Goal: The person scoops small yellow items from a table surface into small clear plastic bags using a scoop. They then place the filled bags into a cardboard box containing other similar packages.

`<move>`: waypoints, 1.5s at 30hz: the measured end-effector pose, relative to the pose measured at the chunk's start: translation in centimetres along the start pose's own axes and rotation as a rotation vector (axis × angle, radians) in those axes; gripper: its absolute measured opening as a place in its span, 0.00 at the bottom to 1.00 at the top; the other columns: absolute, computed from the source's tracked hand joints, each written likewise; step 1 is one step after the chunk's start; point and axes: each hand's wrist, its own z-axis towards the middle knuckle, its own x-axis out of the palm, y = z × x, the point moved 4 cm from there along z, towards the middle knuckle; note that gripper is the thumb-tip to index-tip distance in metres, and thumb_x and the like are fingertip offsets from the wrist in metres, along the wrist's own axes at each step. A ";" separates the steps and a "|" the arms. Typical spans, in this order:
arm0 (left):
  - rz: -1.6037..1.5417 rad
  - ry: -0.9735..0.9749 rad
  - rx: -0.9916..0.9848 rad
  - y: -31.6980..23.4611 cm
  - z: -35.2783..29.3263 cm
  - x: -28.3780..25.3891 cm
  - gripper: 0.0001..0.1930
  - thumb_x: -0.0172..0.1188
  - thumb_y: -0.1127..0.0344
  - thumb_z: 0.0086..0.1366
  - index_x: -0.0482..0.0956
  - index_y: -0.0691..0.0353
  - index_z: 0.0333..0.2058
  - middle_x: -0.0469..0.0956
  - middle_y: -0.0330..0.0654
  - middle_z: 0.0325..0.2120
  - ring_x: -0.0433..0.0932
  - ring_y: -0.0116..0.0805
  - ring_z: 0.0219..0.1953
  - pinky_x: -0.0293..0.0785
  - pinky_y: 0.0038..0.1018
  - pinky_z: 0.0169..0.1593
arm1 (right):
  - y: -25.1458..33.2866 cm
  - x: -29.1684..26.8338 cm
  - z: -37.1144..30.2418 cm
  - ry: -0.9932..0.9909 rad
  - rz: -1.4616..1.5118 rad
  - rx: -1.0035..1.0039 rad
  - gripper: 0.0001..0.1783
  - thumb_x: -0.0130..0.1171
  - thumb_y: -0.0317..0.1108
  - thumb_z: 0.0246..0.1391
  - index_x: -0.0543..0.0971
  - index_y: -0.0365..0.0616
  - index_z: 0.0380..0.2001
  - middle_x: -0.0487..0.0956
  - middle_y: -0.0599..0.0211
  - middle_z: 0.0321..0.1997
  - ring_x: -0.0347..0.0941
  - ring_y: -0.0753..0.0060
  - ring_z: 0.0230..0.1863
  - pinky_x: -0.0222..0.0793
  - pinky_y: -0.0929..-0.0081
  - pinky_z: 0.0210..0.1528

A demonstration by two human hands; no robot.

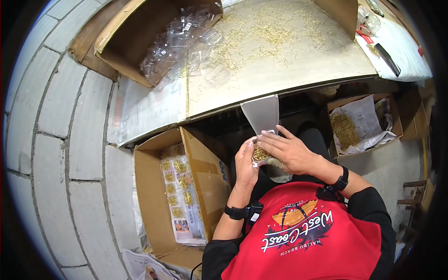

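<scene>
Below the table's edge, in front of my body, both my hands hold a small clear plastic box point(260, 154) filled with gold-coloured wire pieces. My left hand point(247, 164) grips its left side, thumb up along the edge. My right hand point(290, 153) lies across its top and right side, fingers stretched and pressed together over it. A pale covering shows on a digit under my right hand. Just beyond my fingertips, a translucent white chute point(262, 112) slopes down from the table edge. My hands hide part of the box and the chute's lower end.
Loose gold wire pieces point(268, 32) cover the tabletop point(242, 93). A tipped carton point(114, 46) spills clear plastic boxes point(179, 42). At my left, an open carton point(154, 200) holds filled boxes point(179, 179); at right, another carton point(399, 114) contains gold pieces point(344, 130).
</scene>
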 end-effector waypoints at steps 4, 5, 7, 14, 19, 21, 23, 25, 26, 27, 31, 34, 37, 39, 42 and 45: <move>0.020 0.034 -0.025 -0.2 -0.2 0.2 0.16 0.43 0.60 0.70 0.70 0.66 0.48 0.77 0.44 0.37 0.80 0.30 0.34 0.81 0.25 0.31 | -0.7 -0.1 -0.5 -0.033 0.225 0.010 0.22 0.54 0.38 0.55 0.70 0.42 0.52 0.73 0.58 0.53 0.67 0.58 0.57 0.54 0.52 0.62; 0.036 0.051 -0.051 -0.4 -0.4 0.5 0.16 0.43 0.60 0.70 0.70 0.66 0.48 0.77 0.44 0.37 0.80 0.30 0.33 0.81 0.25 0.30 | -1.1 -0.2 -0.5 -0.063 0.316 0.041 0.21 0.54 0.36 0.55 0.70 0.42 0.51 0.73 0.57 0.52 0.68 0.57 0.56 0.56 0.52 0.61; 0.043 0.062 -0.058 -0.6 -0.6 0.8 0.17 0.43 0.59 0.70 0.70 0.66 0.48 0.78 0.44 0.36 0.80 0.30 0.33 0.81 0.25 0.28 | -1.6 -1.0 -0.3 -0.160 0.323 0.069 0.20 0.54 0.33 0.54 0.70 0.41 0.51 0.74 0.57 0.51 0.68 0.55 0.55 0.57 0.52 0.60; 0.002 0.082 -0.058 -0.3 -0.4 1.0 0.17 0.44 0.59 0.70 0.69 0.66 0.48 0.78 0.44 0.37 0.81 0.31 0.32 0.82 0.25 0.27 | -1.6 0.1 0.0 -0.071 0.159 0.017 0.21 0.55 0.30 0.50 0.71 0.43 0.50 0.74 0.59 0.51 0.66 0.60 0.59 0.55 0.52 0.62; -0.020 0.079 -0.048 0.0 -0.4 0.8 0.17 0.45 0.58 0.69 0.70 0.65 0.48 0.78 0.44 0.37 0.80 0.32 0.33 0.82 0.26 0.27 | -1.3 0.1 -0.3 -0.057 0.050 -0.041 0.23 0.57 0.28 0.48 0.71 0.42 0.50 0.74 0.57 0.51 0.68 0.58 0.57 0.58 0.54 0.61; -0.025 0.061 -0.065 0.0 -0.4 0.8 0.17 0.46 0.58 0.69 0.70 0.64 0.48 0.78 0.44 0.38 0.80 0.32 0.34 0.82 0.26 0.27 | -1.4 -0.6 -0.4 -0.188 0.211 0.016 0.23 0.56 0.26 0.48 0.71 0.41 0.51 0.74 0.55 0.52 0.69 0.56 0.56 0.61 0.56 0.60; 0.005 0.044 -0.060 -0.3 -0.4 0.7 0.17 0.46 0.58 0.69 0.70 0.64 0.48 0.77 0.45 0.38 0.80 0.32 0.35 0.82 0.27 0.28 | -2.0 -1.9 -0.4 -0.293 0.302 0.080 0.23 0.56 0.25 0.49 0.71 0.39 0.52 0.74 0.53 0.52 0.69 0.53 0.55 0.63 0.59 0.58; 0.005 0.031 -0.060 -0.7 -0.5 0.7 0.17 0.47 0.58 0.69 0.70 0.64 0.48 0.77 0.45 0.39 0.80 0.33 0.37 0.82 0.27 0.29 | -2.7 -3.2 -0.6 -0.341 0.338 0.157 0.23 0.54 0.24 0.51 0.70 0.38 0.52 0.73 0.51 0.53 0.68 0.50 0.56 0.63 0.60 0.58; -0.009 0.028 -0.063 -0.9 -0.6 0.7 0.17 0.47 0.59 0.69 0.69 0.65 0.49 0.77 0.45 0.40 0.80 0.33 0.38 0.82 0.27 0.30 | -2.9 -3.3 -0.9 -0.330 0.319 0.147 0.23 0.54 0.26 0.52 0.70 0.39 0.53 0.73 0.52 0.54 0.68 0.50 0.57 0.63 0.59 0.59; -0.024 0.028 -0.069 -1.1 -0.6 0.8 0.17 0.47 0.59 0.69 0.69 0.65 0.49 0.76 0.45 0.41 0.80 0.33 0.39 0.83 0.28 0.30 | -2.9 -3.2 -1.1 -0.303 0.284 0.133 0.23 0.54 0.27 0.52 0.69 0.40 0.54 0.72 0.53 0.54 0.67 0.51 0.58 0.62 0.58 0.59; -0.051 0.101 -0.087 -1.9 -0.6 0.7 0.17 0.48 0.64 0.68 0.66 0.65 0.51 0.75 0.46 0.43 0.79 0.34 0.42 0.82 0.30 0.35 | -2.0 -2.4 -1.3 -0.201 0.221 0.082 0.23 0.53 0.30 0.54 0.68 0.42 0.55 0.71 0.56 0.56 0.65 0.54 0.60 0.61 0.56 0.60; 0.060 0.097 -0.098 -2.2 -0.6 0.4 0.17 0.51 0.66 0.66 0.65 0.66 0.52 0.75 0.46 0.44 0.78 0.35 0.42 0.82 0.30 0.37 | -1.9 -1.7 -0.9 -0.073 0.066 0.041 0.24 0.55 0.31 0.53 0.68 0.42 0.54 0.71 0.56 0.56 0.64 0.55 0.61 0.60 0.57 0.60; 0.114 0.069 -0.107 -2.7 -0.3 0.3 0.18 0.52 0.68 0.65 0.65 0.66 0.52 0.74 0.46 0.44 0.78 0.35 0.42 0.82 0.30 0.38 | -2.1 -1.4 -0.5 -0.108 0.086 0.047 0.25 0.56 0.32 0.52 0.68 0.42 0.54 0.72 0.56 0.55 0.63 0.56 0.61 0.60 0.56 0.60; 0.122 0.083 -0.097 -3.3 -0.3 0.5 0.18 0.51 0.65 0.67 0.65 0.65 0.52 0.75 0.45 0.43 0.78 0.34 0.42 0.82 0.30 0.38 | -2.1 -1.9 -0.4 -0.168 0.159 0.084 0.27 0.59 0.34 0.50 0.67 0.41 0.55 0.72 0.55 0.54 0.63 0.55 0.62 0.59 0.56 0.61; 0.040 0.094 -0.081 -3.8 -0.2 0.6 0.17 0.50 0.63 0.67 0.66 0.66 0.51 0.75 0.46 0.43 0.78 0.35 0.42 0.82 0.30 0.38 | -1.6 -2.7 0.3 -0.236 0.261 0.119 0.30 0.62 0.37 0.48 0.67 0.40 0.55 0.71 0.54 0.55 0.63 0.54 0.61 0.58 0.57 0.61; 0.051 0.097 -0.064 -3.3 -0.5 0.9 0.18 0.48 0.60 0.68 0.66 0.66 0.51 0.75 0.46 0.43 0.79 0.34 0.41 0.82 0.30 0.37 | -1.0 -2.2 1.0 -0.202 0.236 0.137 0.34 0.64 0.38 0.45 0.67 0.39 0.55 0.71 0.53 0.55 0.63 0.53 0.61 0.60 0.58 0.60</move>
